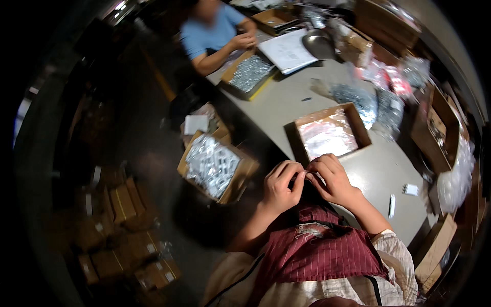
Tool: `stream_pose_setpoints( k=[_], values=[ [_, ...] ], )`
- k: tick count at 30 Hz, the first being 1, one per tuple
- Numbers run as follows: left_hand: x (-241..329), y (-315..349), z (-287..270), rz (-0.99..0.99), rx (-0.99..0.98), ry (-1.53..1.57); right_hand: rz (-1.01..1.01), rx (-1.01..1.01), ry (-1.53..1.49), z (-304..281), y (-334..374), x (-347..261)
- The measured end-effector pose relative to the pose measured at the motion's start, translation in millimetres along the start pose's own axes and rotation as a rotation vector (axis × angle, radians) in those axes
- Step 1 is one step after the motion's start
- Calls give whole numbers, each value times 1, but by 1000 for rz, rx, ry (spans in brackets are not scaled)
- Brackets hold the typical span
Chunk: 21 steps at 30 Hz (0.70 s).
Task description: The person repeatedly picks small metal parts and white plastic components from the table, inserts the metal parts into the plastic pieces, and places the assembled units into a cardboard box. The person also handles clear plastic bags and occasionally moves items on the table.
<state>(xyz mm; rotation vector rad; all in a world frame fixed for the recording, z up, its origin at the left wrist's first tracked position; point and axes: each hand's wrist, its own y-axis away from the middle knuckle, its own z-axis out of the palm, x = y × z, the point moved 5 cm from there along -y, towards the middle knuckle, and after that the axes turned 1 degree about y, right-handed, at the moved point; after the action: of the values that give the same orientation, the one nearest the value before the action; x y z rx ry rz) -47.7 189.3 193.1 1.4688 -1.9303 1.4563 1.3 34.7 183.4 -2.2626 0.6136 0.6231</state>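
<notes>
My left hand (281,188) and my right hand (333,181) meet over my lap at the table's near edge. Thumbs and fingers of both are closed in a pinch, tip to tip. Whatever lies between them is too small to make out. Just beyond my fingers stands an open cardboard box (362,129) with clear plastic bags (327,135) inside. Over my lap hangs a dark red striped apron (317,253), with a tuft of pale threads (313,230) on it.
Left of the table, a carton (245,171) holds small silvery packets (210,166). A person in blue (212,36) sits across, beside a box of metal parts (250,71). Filled plastic bags (391,110) and boxes line the right. A slim white piece (392,205) lies nearby.
</notes>
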Motion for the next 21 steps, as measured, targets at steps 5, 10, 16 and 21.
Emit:
stream_pose_setpoints(
  k=[5, 10, 16, 21],
  values=[
    [-1, 16, -36, -1, 83, -117, -127, -50, -86, 26, -29, -16],
    [-9, 37, -55, -87, 107, -131, -272, -121, -95, 47, -45, -32],
    [-12, 51, -65, -110, 196, -136, -251, -184, -258, 55, -64, -36],
    [-13, 49, -75, 25, 150, -159, -217, -282, -326, 62, -65, -31]
  ],
)
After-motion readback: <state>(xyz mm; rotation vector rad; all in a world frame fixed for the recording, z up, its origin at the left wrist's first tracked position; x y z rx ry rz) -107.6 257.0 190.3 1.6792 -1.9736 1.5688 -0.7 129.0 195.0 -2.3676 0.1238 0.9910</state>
